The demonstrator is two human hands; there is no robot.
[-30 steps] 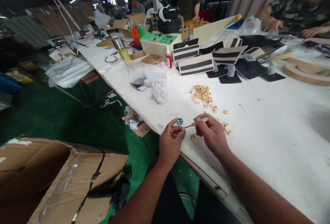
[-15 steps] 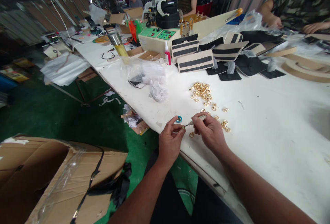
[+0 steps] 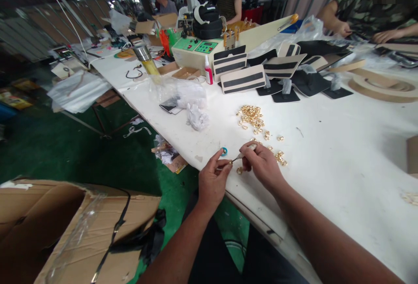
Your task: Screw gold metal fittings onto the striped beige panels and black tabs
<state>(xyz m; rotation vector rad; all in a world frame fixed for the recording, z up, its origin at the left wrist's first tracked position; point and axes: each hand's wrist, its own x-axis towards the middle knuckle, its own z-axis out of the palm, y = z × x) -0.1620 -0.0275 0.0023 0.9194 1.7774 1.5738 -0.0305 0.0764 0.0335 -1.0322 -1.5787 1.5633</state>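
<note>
Just beside the blue ring (image 3: 224,151), pinching a small gold fitting (image 3: 230,162) tight in the left hand (image 3: 212,180), clamping a thin tool (image 3: 243,154) in the right hand (image 3: 261,167), tip against the fitting: likely mid-fitting, calling next for steady, fine tip pressure.

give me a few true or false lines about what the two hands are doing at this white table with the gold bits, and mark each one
1. The left hand pinches a small gold metal fitting. True.
2. The right hand holds large scissors. False: it grips a thin pale-handled tool, tip at the fitting.
3. A small blue ring lies on the white table just beyond the left hand. True.
4. The pile of gold metal fittings sits inside the brown cardboard box. False: it lies on the table; the box stands on the green floor.
</note>
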